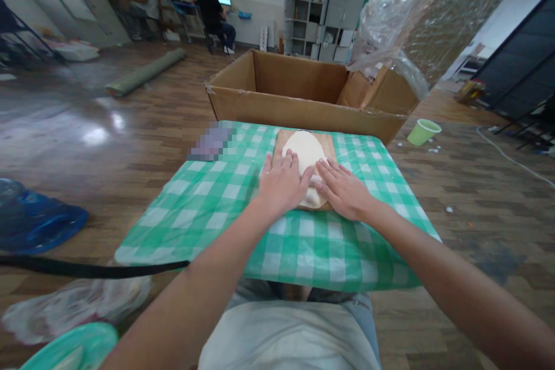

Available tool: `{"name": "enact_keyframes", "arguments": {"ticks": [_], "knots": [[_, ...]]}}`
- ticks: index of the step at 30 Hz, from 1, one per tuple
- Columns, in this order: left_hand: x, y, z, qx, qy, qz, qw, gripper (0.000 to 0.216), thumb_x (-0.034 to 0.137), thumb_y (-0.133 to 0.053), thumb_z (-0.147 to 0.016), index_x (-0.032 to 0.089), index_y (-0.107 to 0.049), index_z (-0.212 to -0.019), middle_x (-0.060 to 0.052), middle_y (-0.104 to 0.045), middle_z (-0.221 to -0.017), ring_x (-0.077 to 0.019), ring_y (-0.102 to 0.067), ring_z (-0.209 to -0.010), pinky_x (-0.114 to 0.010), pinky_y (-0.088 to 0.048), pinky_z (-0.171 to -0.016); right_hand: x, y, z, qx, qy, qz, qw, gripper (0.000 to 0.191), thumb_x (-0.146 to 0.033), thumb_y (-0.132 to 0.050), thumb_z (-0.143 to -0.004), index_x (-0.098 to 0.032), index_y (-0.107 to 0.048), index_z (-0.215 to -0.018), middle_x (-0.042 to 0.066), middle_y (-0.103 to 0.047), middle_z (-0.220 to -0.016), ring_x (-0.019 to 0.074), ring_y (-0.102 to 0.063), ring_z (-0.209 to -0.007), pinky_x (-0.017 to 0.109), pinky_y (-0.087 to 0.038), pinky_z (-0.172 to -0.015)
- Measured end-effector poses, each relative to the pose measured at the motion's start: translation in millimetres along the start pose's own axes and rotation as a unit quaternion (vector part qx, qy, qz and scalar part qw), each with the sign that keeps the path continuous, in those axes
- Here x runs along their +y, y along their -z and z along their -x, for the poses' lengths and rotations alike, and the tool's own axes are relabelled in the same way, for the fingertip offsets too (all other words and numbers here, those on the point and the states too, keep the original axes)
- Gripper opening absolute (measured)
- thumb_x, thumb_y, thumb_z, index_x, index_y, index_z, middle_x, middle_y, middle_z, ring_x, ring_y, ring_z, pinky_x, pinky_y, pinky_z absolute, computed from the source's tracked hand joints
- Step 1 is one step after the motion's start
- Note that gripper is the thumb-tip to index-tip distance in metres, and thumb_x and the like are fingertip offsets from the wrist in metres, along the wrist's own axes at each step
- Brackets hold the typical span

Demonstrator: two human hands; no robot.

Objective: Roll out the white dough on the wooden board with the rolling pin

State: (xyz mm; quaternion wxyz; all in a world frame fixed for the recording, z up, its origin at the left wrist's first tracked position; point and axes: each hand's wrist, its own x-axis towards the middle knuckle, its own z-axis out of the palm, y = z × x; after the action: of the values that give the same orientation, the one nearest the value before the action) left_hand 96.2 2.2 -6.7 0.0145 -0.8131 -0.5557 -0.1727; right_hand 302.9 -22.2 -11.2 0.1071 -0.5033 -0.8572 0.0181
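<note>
A pale, flattened sheet of dough (pixel 304 147) lies on a wooden board (pixel 330 147), reaching toward its far edge. My left hand (pixel 284 179) rests palm down over the left side of the dough, fingers stretched forward and spread. On the right side, my right hand (pixel 342 188) lies flat too, its fingers angled inward to the left. A narrow gap separates the two thumbs, and a pale band crosses the dough there. Whether something lies beneath my palms is hidden. Dough also shows nearer to me, below the hands.
The board sits on a small table with a green checked cloth (pixel 208 208). A blurred-out item (pixel 212 141) lies at its far left corner. Beyond stands a big cardboard box (pixel 299 101). A green cup (pixel 422 132) is on the floor at right. Two people sit farther back.
</note>
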Motion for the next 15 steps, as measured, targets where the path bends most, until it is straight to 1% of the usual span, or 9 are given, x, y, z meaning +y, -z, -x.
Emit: {"name": "enact_keyframes", "arguments": {"ticks": [1,3,4,6,8,10,12,14,15], "knots": [[3.3,-3.4,-11.5,0.001,0.036,0.005,0.999,0.077,0.057,-0.019,-0.108,0.003,-0.047,-0.155,-0.024,-0.041,-0.164,-0.0402,-0.028,-0.158,-0.063,-0.021,-0.127,4.4,-1.4,-6.3,0.002,-0.002,0.006,1.000,0.079,-0.063,-0.014,-0.109,-0.010,-0.033,-0.165,0.017,-0.035,-0.169,0.0310,-0.022,-0.160,0.055,-0.024,-0.128],[7.2,-10.7,-34.0,0.014,0.069,0.009,0.997,0.081,0.061,-0.020,-0.106,0.000,-0.049,-0.153,-0.027,-0.038,-0.165,-0.0432,-0.026,-0.158,-0.066,-0.019,-0.125,12.6,-4.6,-17.8,0.009,0.005,0.017,1.000,0.077,-0.061,-0.013,-0.109,-0.013,-0.035,-0.164,0.016,-0.038,-0.167,0.0314,-0.026,-0.159,0.057,-0.026,-0.127],[7.7,-14.2,-45.0,0.030,0.075,0.006,0.997,0.082,0.061,-0.020,-0.106,-0.001,-0.050,-0.151,-0.028,-0.037,-0.165,-0.0430,-0.025,-0.158,-0.065,-0.018,-0.126,16.5,-6.1,-23.2,0.012,0.010,0.023,1.000,0.074,-0.059,-0.013,-0.110,-0.015,-0.037,-0.164,0.015,-0.040,-0.167,0.0313,-0.029,-0.158,0.058,-0.027,-0.126],[5.6,-20.0,-65.9,0.051,0.076,0.001,0.996,0.081,0.059,-0.020,-0.107,-0.003,-0.053,-0.148,-0.029,-0.040,-0.163,-0.0422,-0.025,-0.158,-0.062,-0.017,-0.126,24.1,-8.1,-33.6,0.020,0.017,0.036,0.999,0.068,-0.056,-0.015,-0.111,-0.019,-0.041,-0.161,0.014,-0.043,-0.165,0.0314,-0.035,-0.155,0.059,-0.029,-0.125],[-0.7,-22.6,-85.0,0.052,0.073,0.002,0.996,0.080,0.059,-0.020,-0.107,-0.002,-0.057,-0.145,-0.029,-0.044,-0.161,-0.0419,-0.025,-0.158,-0.061,-0.018,-0.126,30.5,-8.1,-42.5,0.029,0.015,0.050,0.998,0.063,-0.054,-0.020,-0.111,-0.021,-0.046,-0.157,0.014,-0.047,-0.163,0.0317,-0.040,-0.152,0.058,-0.031,-0.123],[-12.1,-20.6,-101.5,0.030,0.070,0.012,0.997,0.079,0.060,-0.021,-0.107,0.001,-0.060,-0.142,-0.028,-0.045,-0.160,-0.0423,-0.025,-0.158,-0.062,-0.021,-0.125,34.9,-5.7,-48.0,0.041,0.005,0.060,0.997,0.059,-0.055,-0.027,-0.111,-0.022,-0.052,-0.152,0.014,-0.051,-0.159,0.0320,-0.044,-0.148,0.057,-0.034,-0.121],[-29.5,-13.8,-114.8,-0.008,0.055,0.034,0.998,0.072,0.057,-0.024,-0.107,0.006,-0.062,-0.140,-0.026,-0.048,-0.158,-0.0414,-0.030,-0.156,-0.064,-0.023,-0.123,36.7,-1.9,-49.3,0.056,-0.002,0.062,0.997,0.057,-0.058,-0.032,-0.110,-0.022,-0.056,-0.147,0.015,-0.053,-0.156,0.0320,-0.046,-0.145,0.055,-0.037,-0.119],[-52.1,-3.4,-124.8,-0.055,0.021,0.065,0.996,0.059,0.050,-0.030,-0.108,0.011,-0.064,-0.137,-0.023,-0.057,-0.152,-0.0372,-0.041,-0.150,-0.062,-0.026,-0.121,36.4,2.0,-47.0,0.071,-0.004,0.057,0.996,0.057,-0.060,-0.037,-0.108,-0.021,-0.058,-0.145,0.017,-0.054,-0.153,0.0321,-0.048,-0.142,0.054,-0.040,-0.116],[-64.5,2.4,-128.6,-0.078,-0.002,0.079,0.994,0.053,0.046,-0.034,-0.107,0.014,-0.065,-0.134,-0.020,-0.062,-0.146,-0.0344,-0.047,-0.146,-0.058,-0.029,-0.121,35.8,3.5,-45.2,0.076,0.001,0.054,0.996,0.058,-0.060,-0.040,-0.107,-0.020,-0.058,-0.144,0.017,-0.055,-0.152,0.0323,-0.049,-0.141,0.054,-0.041,-0.115]]}}
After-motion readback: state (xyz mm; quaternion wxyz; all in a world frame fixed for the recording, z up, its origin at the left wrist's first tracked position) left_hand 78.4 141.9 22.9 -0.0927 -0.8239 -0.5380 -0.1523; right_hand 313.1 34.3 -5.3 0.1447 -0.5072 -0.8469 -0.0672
